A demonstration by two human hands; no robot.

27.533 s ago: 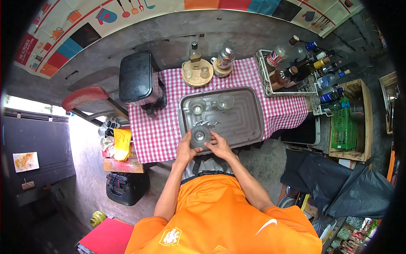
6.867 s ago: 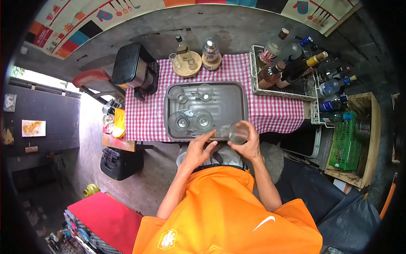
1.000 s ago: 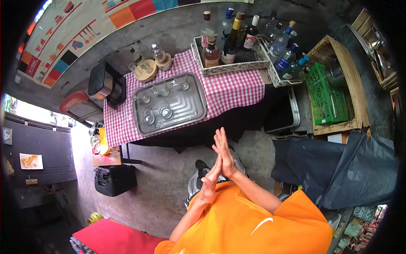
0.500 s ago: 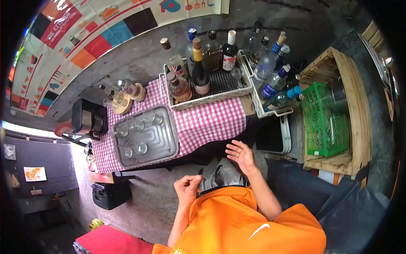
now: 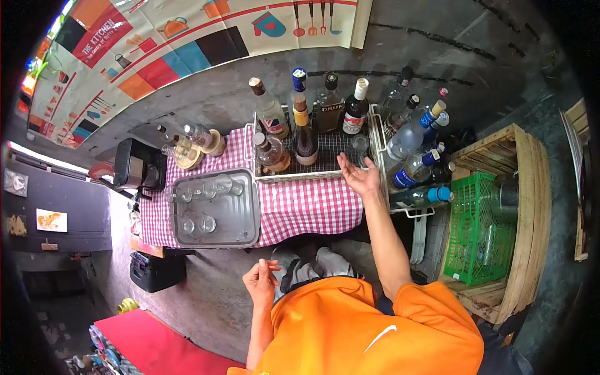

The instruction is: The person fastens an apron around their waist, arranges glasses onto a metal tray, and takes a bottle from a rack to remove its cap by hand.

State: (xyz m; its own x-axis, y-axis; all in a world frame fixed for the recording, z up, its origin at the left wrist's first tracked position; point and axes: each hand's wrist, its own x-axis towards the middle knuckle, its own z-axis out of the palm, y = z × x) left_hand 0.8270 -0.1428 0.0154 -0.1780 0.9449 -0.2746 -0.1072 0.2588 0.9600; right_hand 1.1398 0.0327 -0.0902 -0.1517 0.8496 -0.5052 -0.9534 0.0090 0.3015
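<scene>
My right hand (image 5: 360,178) is open, palm up and fingers spread, over the front rim of the white wire basket (image 5: 294,178). Just beyond its fingertips a small clear glass (image 5: 359,145) sits inside that basket. Several liquor bottles stand there too: a dark one with a white cap (image 5: 355,112), a dark one with a yellow neck (image 5: 305,147) and a squat amber one (image 5: 272,155). My left hand (image 5: 261,281) is raised in front of my lap, its fingers curled closed; no object shows in it. A grey metal tray (image 5: 219,219) holding several clear glasses lies on the left.
A red checked cloth (image 5: 306,209) covers the table. Right of the basket, more bottles (image 5: 409,169) fill a second wire basket. A wooden crate (image 5: 531,225) with a green plastic basket (image 5: 478,228) stands farther right. A black appliance (image 5: 139,165) and jars (image 5: 187,150) stand left.
My right hand has moved up and forward from my lap to the wire basket's front rim. My left hand has shifted slightly left, still curled. The camera view has tilted upward.
</scene>
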